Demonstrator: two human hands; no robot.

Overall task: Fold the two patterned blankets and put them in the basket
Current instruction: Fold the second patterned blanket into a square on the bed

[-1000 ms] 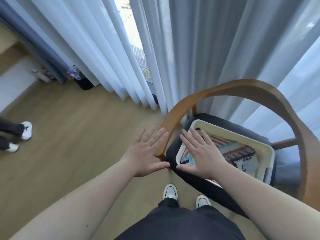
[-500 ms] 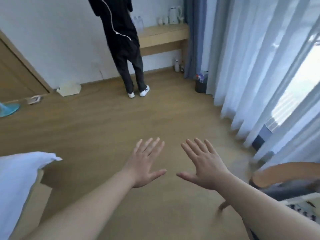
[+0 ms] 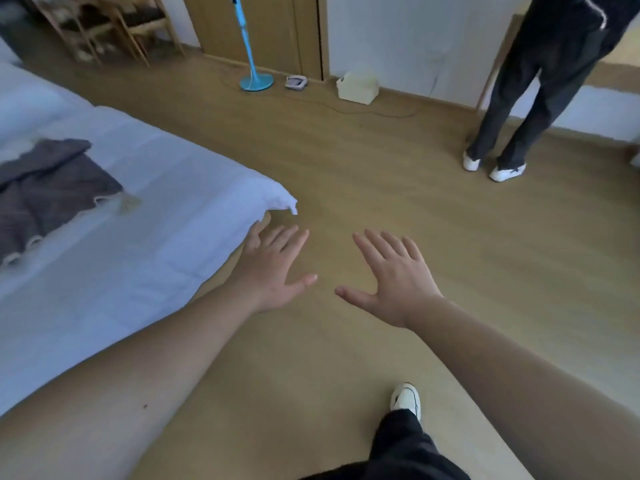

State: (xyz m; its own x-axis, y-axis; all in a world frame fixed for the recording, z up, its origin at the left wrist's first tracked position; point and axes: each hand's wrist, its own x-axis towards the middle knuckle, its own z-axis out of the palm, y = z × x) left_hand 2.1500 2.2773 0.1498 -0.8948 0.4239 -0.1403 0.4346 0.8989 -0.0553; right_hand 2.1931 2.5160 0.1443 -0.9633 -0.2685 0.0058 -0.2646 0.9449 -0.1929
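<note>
Both hands, left hand [image 3: 273,268] and right hand [image 3: 391,282], hover spread and empty over the floor [image 3: 381,188]. One grey blanket [image 3: 52,188] lies crumpled on the bed [image 3: 166,209], long axis running toward the bed's corner.

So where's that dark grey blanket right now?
In the head view, the dark grey fringed blanket lies on the white bed at far left, beyond the left hand.

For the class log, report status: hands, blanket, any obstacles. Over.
Left hand and right hand open, empty, over bare floor. Grey blanket unfolded on bed. Basket not in view. Bystander far right, off the path.
</note>
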